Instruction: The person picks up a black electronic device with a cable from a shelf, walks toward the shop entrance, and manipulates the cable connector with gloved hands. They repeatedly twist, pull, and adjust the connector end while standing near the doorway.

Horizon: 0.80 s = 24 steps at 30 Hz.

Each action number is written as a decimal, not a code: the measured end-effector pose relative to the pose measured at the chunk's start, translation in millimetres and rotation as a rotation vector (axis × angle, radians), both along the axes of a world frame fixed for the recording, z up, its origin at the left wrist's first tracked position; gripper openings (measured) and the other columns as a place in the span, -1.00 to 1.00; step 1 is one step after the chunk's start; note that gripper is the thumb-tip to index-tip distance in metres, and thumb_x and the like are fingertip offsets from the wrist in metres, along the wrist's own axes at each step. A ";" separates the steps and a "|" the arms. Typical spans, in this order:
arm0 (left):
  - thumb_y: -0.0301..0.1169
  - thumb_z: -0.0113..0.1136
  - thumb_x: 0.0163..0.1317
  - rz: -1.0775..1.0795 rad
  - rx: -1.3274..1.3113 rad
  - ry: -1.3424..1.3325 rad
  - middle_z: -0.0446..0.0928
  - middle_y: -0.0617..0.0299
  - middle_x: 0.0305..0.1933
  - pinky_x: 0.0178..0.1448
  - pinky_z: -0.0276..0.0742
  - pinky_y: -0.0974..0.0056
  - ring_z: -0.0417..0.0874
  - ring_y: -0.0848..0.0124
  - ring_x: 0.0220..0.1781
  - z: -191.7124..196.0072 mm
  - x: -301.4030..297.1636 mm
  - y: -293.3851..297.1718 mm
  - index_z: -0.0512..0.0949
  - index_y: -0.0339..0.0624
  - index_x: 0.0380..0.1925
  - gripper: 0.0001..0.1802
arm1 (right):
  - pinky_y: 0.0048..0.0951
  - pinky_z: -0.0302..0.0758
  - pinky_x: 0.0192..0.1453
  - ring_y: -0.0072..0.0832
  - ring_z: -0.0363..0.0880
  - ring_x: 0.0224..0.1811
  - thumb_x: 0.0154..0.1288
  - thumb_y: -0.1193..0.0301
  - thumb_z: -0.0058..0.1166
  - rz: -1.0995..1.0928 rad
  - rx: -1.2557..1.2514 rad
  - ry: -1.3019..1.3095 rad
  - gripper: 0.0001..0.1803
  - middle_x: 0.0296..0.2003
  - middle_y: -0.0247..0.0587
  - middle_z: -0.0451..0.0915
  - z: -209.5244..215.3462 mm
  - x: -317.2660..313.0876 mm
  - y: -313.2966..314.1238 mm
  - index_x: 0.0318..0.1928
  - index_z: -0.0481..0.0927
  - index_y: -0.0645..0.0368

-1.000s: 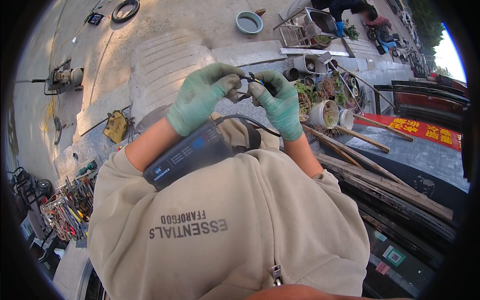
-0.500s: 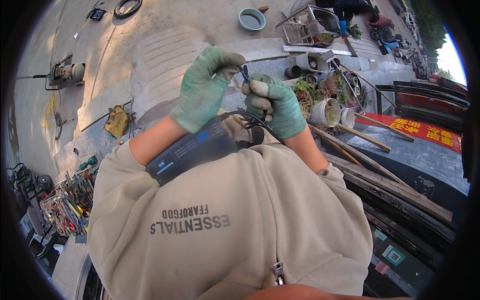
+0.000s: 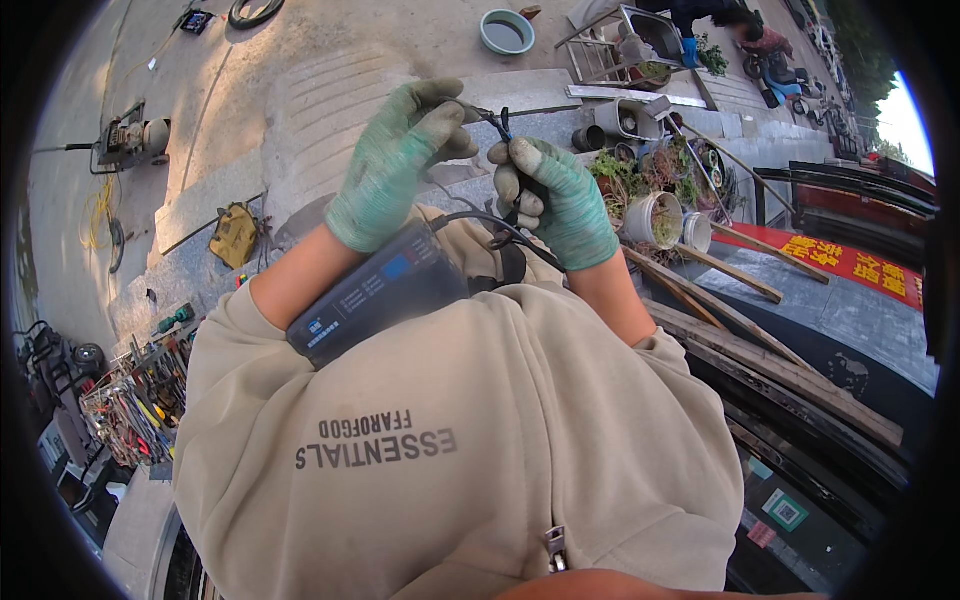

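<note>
Both hands wear green knitted gloves with dirty grey fingertips. Between them runs a thin black cable [image 3: 497, 122], looped or crossed over itself, with a small blue bit near my right thumb. My left hand [image 3: 400, 165] pinches its left end between thumb and fingers. My right hand [image 3: 560, 195] grips the cable between thumb and forefinger, its other fingers curled beneath. On my lap, under the left forearm, lies a dark box-shaped pack [image 3: 380, 290] with a blue label. A thicker black cord [image 3: 490, 222] leaves that pack and passes below my right hand.
Potted plants and white buckets [image 3: 655, 220] stand at the right beside wooden planks [image 3: 770, 350] and a red banner [image 3: 830, 262]. Left are a yellow bag [image 3: 233, 236], a rack of hand tools [image 3: 135, 405] and a machine [image 3: 132, 140]. A basin [image 3: 507, 35] and another person [image 3: 700, 12] are farther off.
My left hand has shifted slightly left and up, away from the right. More of the black cable now shows between the hands. The right hand has barely moved.
</note>
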State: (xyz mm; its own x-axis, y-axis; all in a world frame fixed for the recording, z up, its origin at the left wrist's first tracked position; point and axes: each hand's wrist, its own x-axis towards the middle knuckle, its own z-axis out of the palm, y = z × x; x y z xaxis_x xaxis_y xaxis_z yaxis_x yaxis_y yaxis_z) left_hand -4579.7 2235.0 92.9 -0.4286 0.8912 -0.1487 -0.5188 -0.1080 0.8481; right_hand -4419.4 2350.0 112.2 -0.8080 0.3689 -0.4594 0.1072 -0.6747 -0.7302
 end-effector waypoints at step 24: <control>-0.37 -0.02 0.48 -0.126 0.102 -0.364 0.52 0.25 -0.03 0.16 0.55 0.31 0.57 0.42 0.02 -18.8 5.0 -0.3 0.48 -0.16 0.02 -0.78 | -0.48 0.53 -0.14 -0.52 0.56 -0.28 0.31 0.46 0.19 -0.066 0.292 -0.021 -0.73 -0.27 -0.23 0.62 -11.3 -17.5 -5.0 -0.02 0.59 0.33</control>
State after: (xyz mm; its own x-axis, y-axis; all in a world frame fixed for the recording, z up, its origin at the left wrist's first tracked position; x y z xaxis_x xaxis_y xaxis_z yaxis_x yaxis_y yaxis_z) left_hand -4574.6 2234.7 74.2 -0.2502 0.9516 -0.1784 -0.7981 -0.0984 0.5944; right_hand -4436.9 2345.1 100.8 -0.7689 0.5398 -0.3426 0.0873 -0.4422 -0.8926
